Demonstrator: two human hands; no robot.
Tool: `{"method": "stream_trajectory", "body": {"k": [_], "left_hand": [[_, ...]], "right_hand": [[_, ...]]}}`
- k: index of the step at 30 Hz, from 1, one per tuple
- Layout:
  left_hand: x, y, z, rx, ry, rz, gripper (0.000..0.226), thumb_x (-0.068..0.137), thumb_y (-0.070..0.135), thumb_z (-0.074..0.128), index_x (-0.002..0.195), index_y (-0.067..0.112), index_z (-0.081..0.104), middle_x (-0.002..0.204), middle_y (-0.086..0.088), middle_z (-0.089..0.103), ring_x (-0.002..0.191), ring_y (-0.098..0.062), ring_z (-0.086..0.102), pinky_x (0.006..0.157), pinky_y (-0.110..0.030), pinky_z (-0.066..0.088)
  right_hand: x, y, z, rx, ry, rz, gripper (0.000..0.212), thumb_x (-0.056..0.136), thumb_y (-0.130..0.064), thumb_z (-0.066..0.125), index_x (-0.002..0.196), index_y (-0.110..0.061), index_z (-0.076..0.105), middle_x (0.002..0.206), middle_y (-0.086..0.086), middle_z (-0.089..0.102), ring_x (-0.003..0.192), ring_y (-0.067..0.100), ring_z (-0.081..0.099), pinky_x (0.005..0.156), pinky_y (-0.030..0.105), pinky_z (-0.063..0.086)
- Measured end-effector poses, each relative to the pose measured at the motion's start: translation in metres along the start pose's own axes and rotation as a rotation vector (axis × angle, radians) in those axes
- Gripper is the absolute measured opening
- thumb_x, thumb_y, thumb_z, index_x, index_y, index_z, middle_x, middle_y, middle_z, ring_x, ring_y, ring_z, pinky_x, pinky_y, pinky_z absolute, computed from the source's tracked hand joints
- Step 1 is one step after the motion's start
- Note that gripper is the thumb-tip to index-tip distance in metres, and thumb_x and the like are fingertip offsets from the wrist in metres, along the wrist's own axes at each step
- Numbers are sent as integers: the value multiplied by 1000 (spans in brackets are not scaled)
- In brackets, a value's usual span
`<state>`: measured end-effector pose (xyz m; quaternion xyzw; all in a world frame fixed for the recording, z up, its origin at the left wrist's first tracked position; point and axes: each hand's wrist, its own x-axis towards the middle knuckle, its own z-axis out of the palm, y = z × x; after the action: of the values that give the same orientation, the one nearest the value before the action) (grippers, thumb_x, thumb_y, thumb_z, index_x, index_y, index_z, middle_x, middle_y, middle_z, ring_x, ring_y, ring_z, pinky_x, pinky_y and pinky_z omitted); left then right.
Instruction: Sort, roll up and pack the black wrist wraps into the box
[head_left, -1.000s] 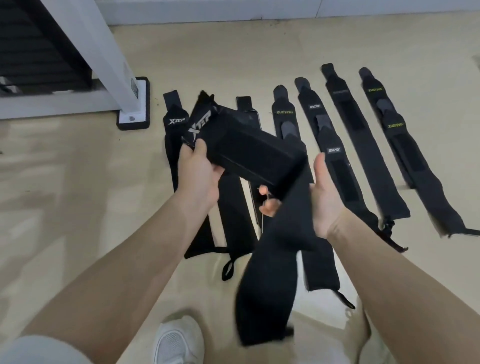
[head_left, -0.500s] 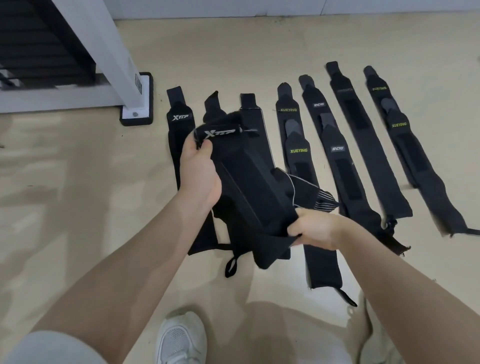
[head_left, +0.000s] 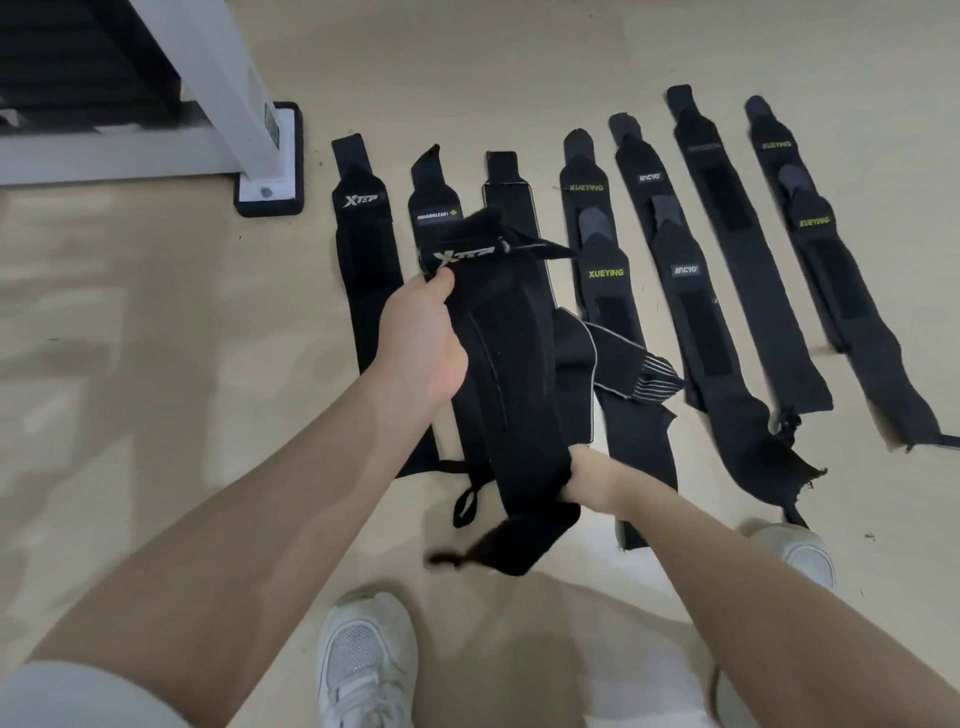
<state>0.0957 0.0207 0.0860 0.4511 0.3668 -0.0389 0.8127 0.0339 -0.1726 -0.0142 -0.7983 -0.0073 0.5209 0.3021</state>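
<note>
The left hand (head_left: 421, 338) grips the upper end of an Xtep wrist wrap (head_left: 511, 374), thumb clamped below its logo. The right hand (head_left: 597, 480) seems to clutch its lower end, fingers hidden. Other wraps (head_left: 696, 291) lie on the floor (head_left: 156, 364) toward 12 to 2 o'clock.

Setting: indoor room, likely gym or storeroom | beige floor (head_left: 156, 338) | white metal frame (head_left: 208, 67) on black-edged foot (head_left: 270, 192), far left | wrist wraps (head_left: 701, 291) laid in a row
</note>
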Motion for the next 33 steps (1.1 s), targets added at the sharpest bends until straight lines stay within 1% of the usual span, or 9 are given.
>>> {"method": "stream_trajectory", "body": {"k": [3, 7, 10, 12, 15, 21, 26, 30, 33], "left_hand": [[3, -2, -7, 136, -12, -73, 20, 96, 13, 49, 108, 6, 63, 95, -6, 68, 97, -22, 64, 95, -46, 50], [-6, -4, -8, 270, -204, -93, 19, 98, 19, 49, 106, 13, 65, 103, -7, 71, 94, -21, 69, 81, -38, 56], [-14, -2, -7, 497, -335, 77, 17, 98, 19, 49, 100, 18, 66, 100, -5, 72, 95, -17, 69, 88, -38, 55], [-17, -1, -11, 607, -371, 172, 18, 98, 17, 48, 100, 18, 66, 99, -3, 72, 95, -16, 68, 89, -38, 55], [-18, -2, -20, 735, -367, 261, 20, 98, 19, 46, 107, 15, 64, 100, -1, 71, 96, -16, 67, 90, -41, 54], [-24, -13, -46, 801, -429, 145, 20, 98, 17, 47, 106, 22, 65, 96, 3, 73, 93, -15, 69, 90, -43, 53], [-16, -11, -64, 744, -301, 145, 20, 98, 16, 46, 106, 21, 64, 97, 2, 72, 94, -16, 68, 90, -42, 53], [-4, -6, -83, 606, -180, 102, 27, 95, 10, 46, 94, 27, 67, 96, 0, 73, 95, -22, 68, 90, -45, 53], [2, -11, -92, 512, -143, 77, 30, 94, 8, 44, 94, 26, 67, 99, -2, 72, 98, -24, 67, 90, -45, 51]], "right_hand": [[-5, -18, -39, 260, -216, -79, 26, 90, -26, 61, 115, -27, 57, 98, -23, 65, 101, 2, 59, 81, 15, 45], [-21, -67, -94, 753, -72, -184, 94, 78, -82, 16, 128, -14, 56, 126, 0, 63, 119, 17, 56, 100, 36, 40], [-26, -90, -104, 1048, 30, -200, 75, 88, -70, 29, 117, -10, 63, 117, 8, 67, 106, 25, 65, 86, 39, 52], [-20, -94, -99, 957, 24, -116, 33, 98, -34, 46, 115, -10, 61, 113, 10, 64, 99, 24, 62, 75, 33, 57], [-12, -92, -94, 940, -24, 9, 31, 96, 3, 35, 114, -2, 59, 98, 10, 68, 83, 18, 65, 67, 27, 58], [6, -122, -101, 912, 308, -151, 38, 88, 20, 33, 91, -9, 58, 82, 10, 59, 76, 20, 58, 70, 30, 51], [29, -173, -87, 862, 625, -428, 36, 88, 12, 49, 111, -14, 59, 108, 3, 59, 105, 23, 59, 91, 35, 53], [31, -195, -78, 1182, 282, -619, 30, 94, 4, 48, 119, -12, 48, 106, 8, 61, 94, 17, 64, 88, 30, 53], [33, -198, -73, 908, 62, -554, 19, 96, -8, 50, 114, -6, 54, 104, 7, 66, 93, 16, 66, 88, 29, 54]]}}
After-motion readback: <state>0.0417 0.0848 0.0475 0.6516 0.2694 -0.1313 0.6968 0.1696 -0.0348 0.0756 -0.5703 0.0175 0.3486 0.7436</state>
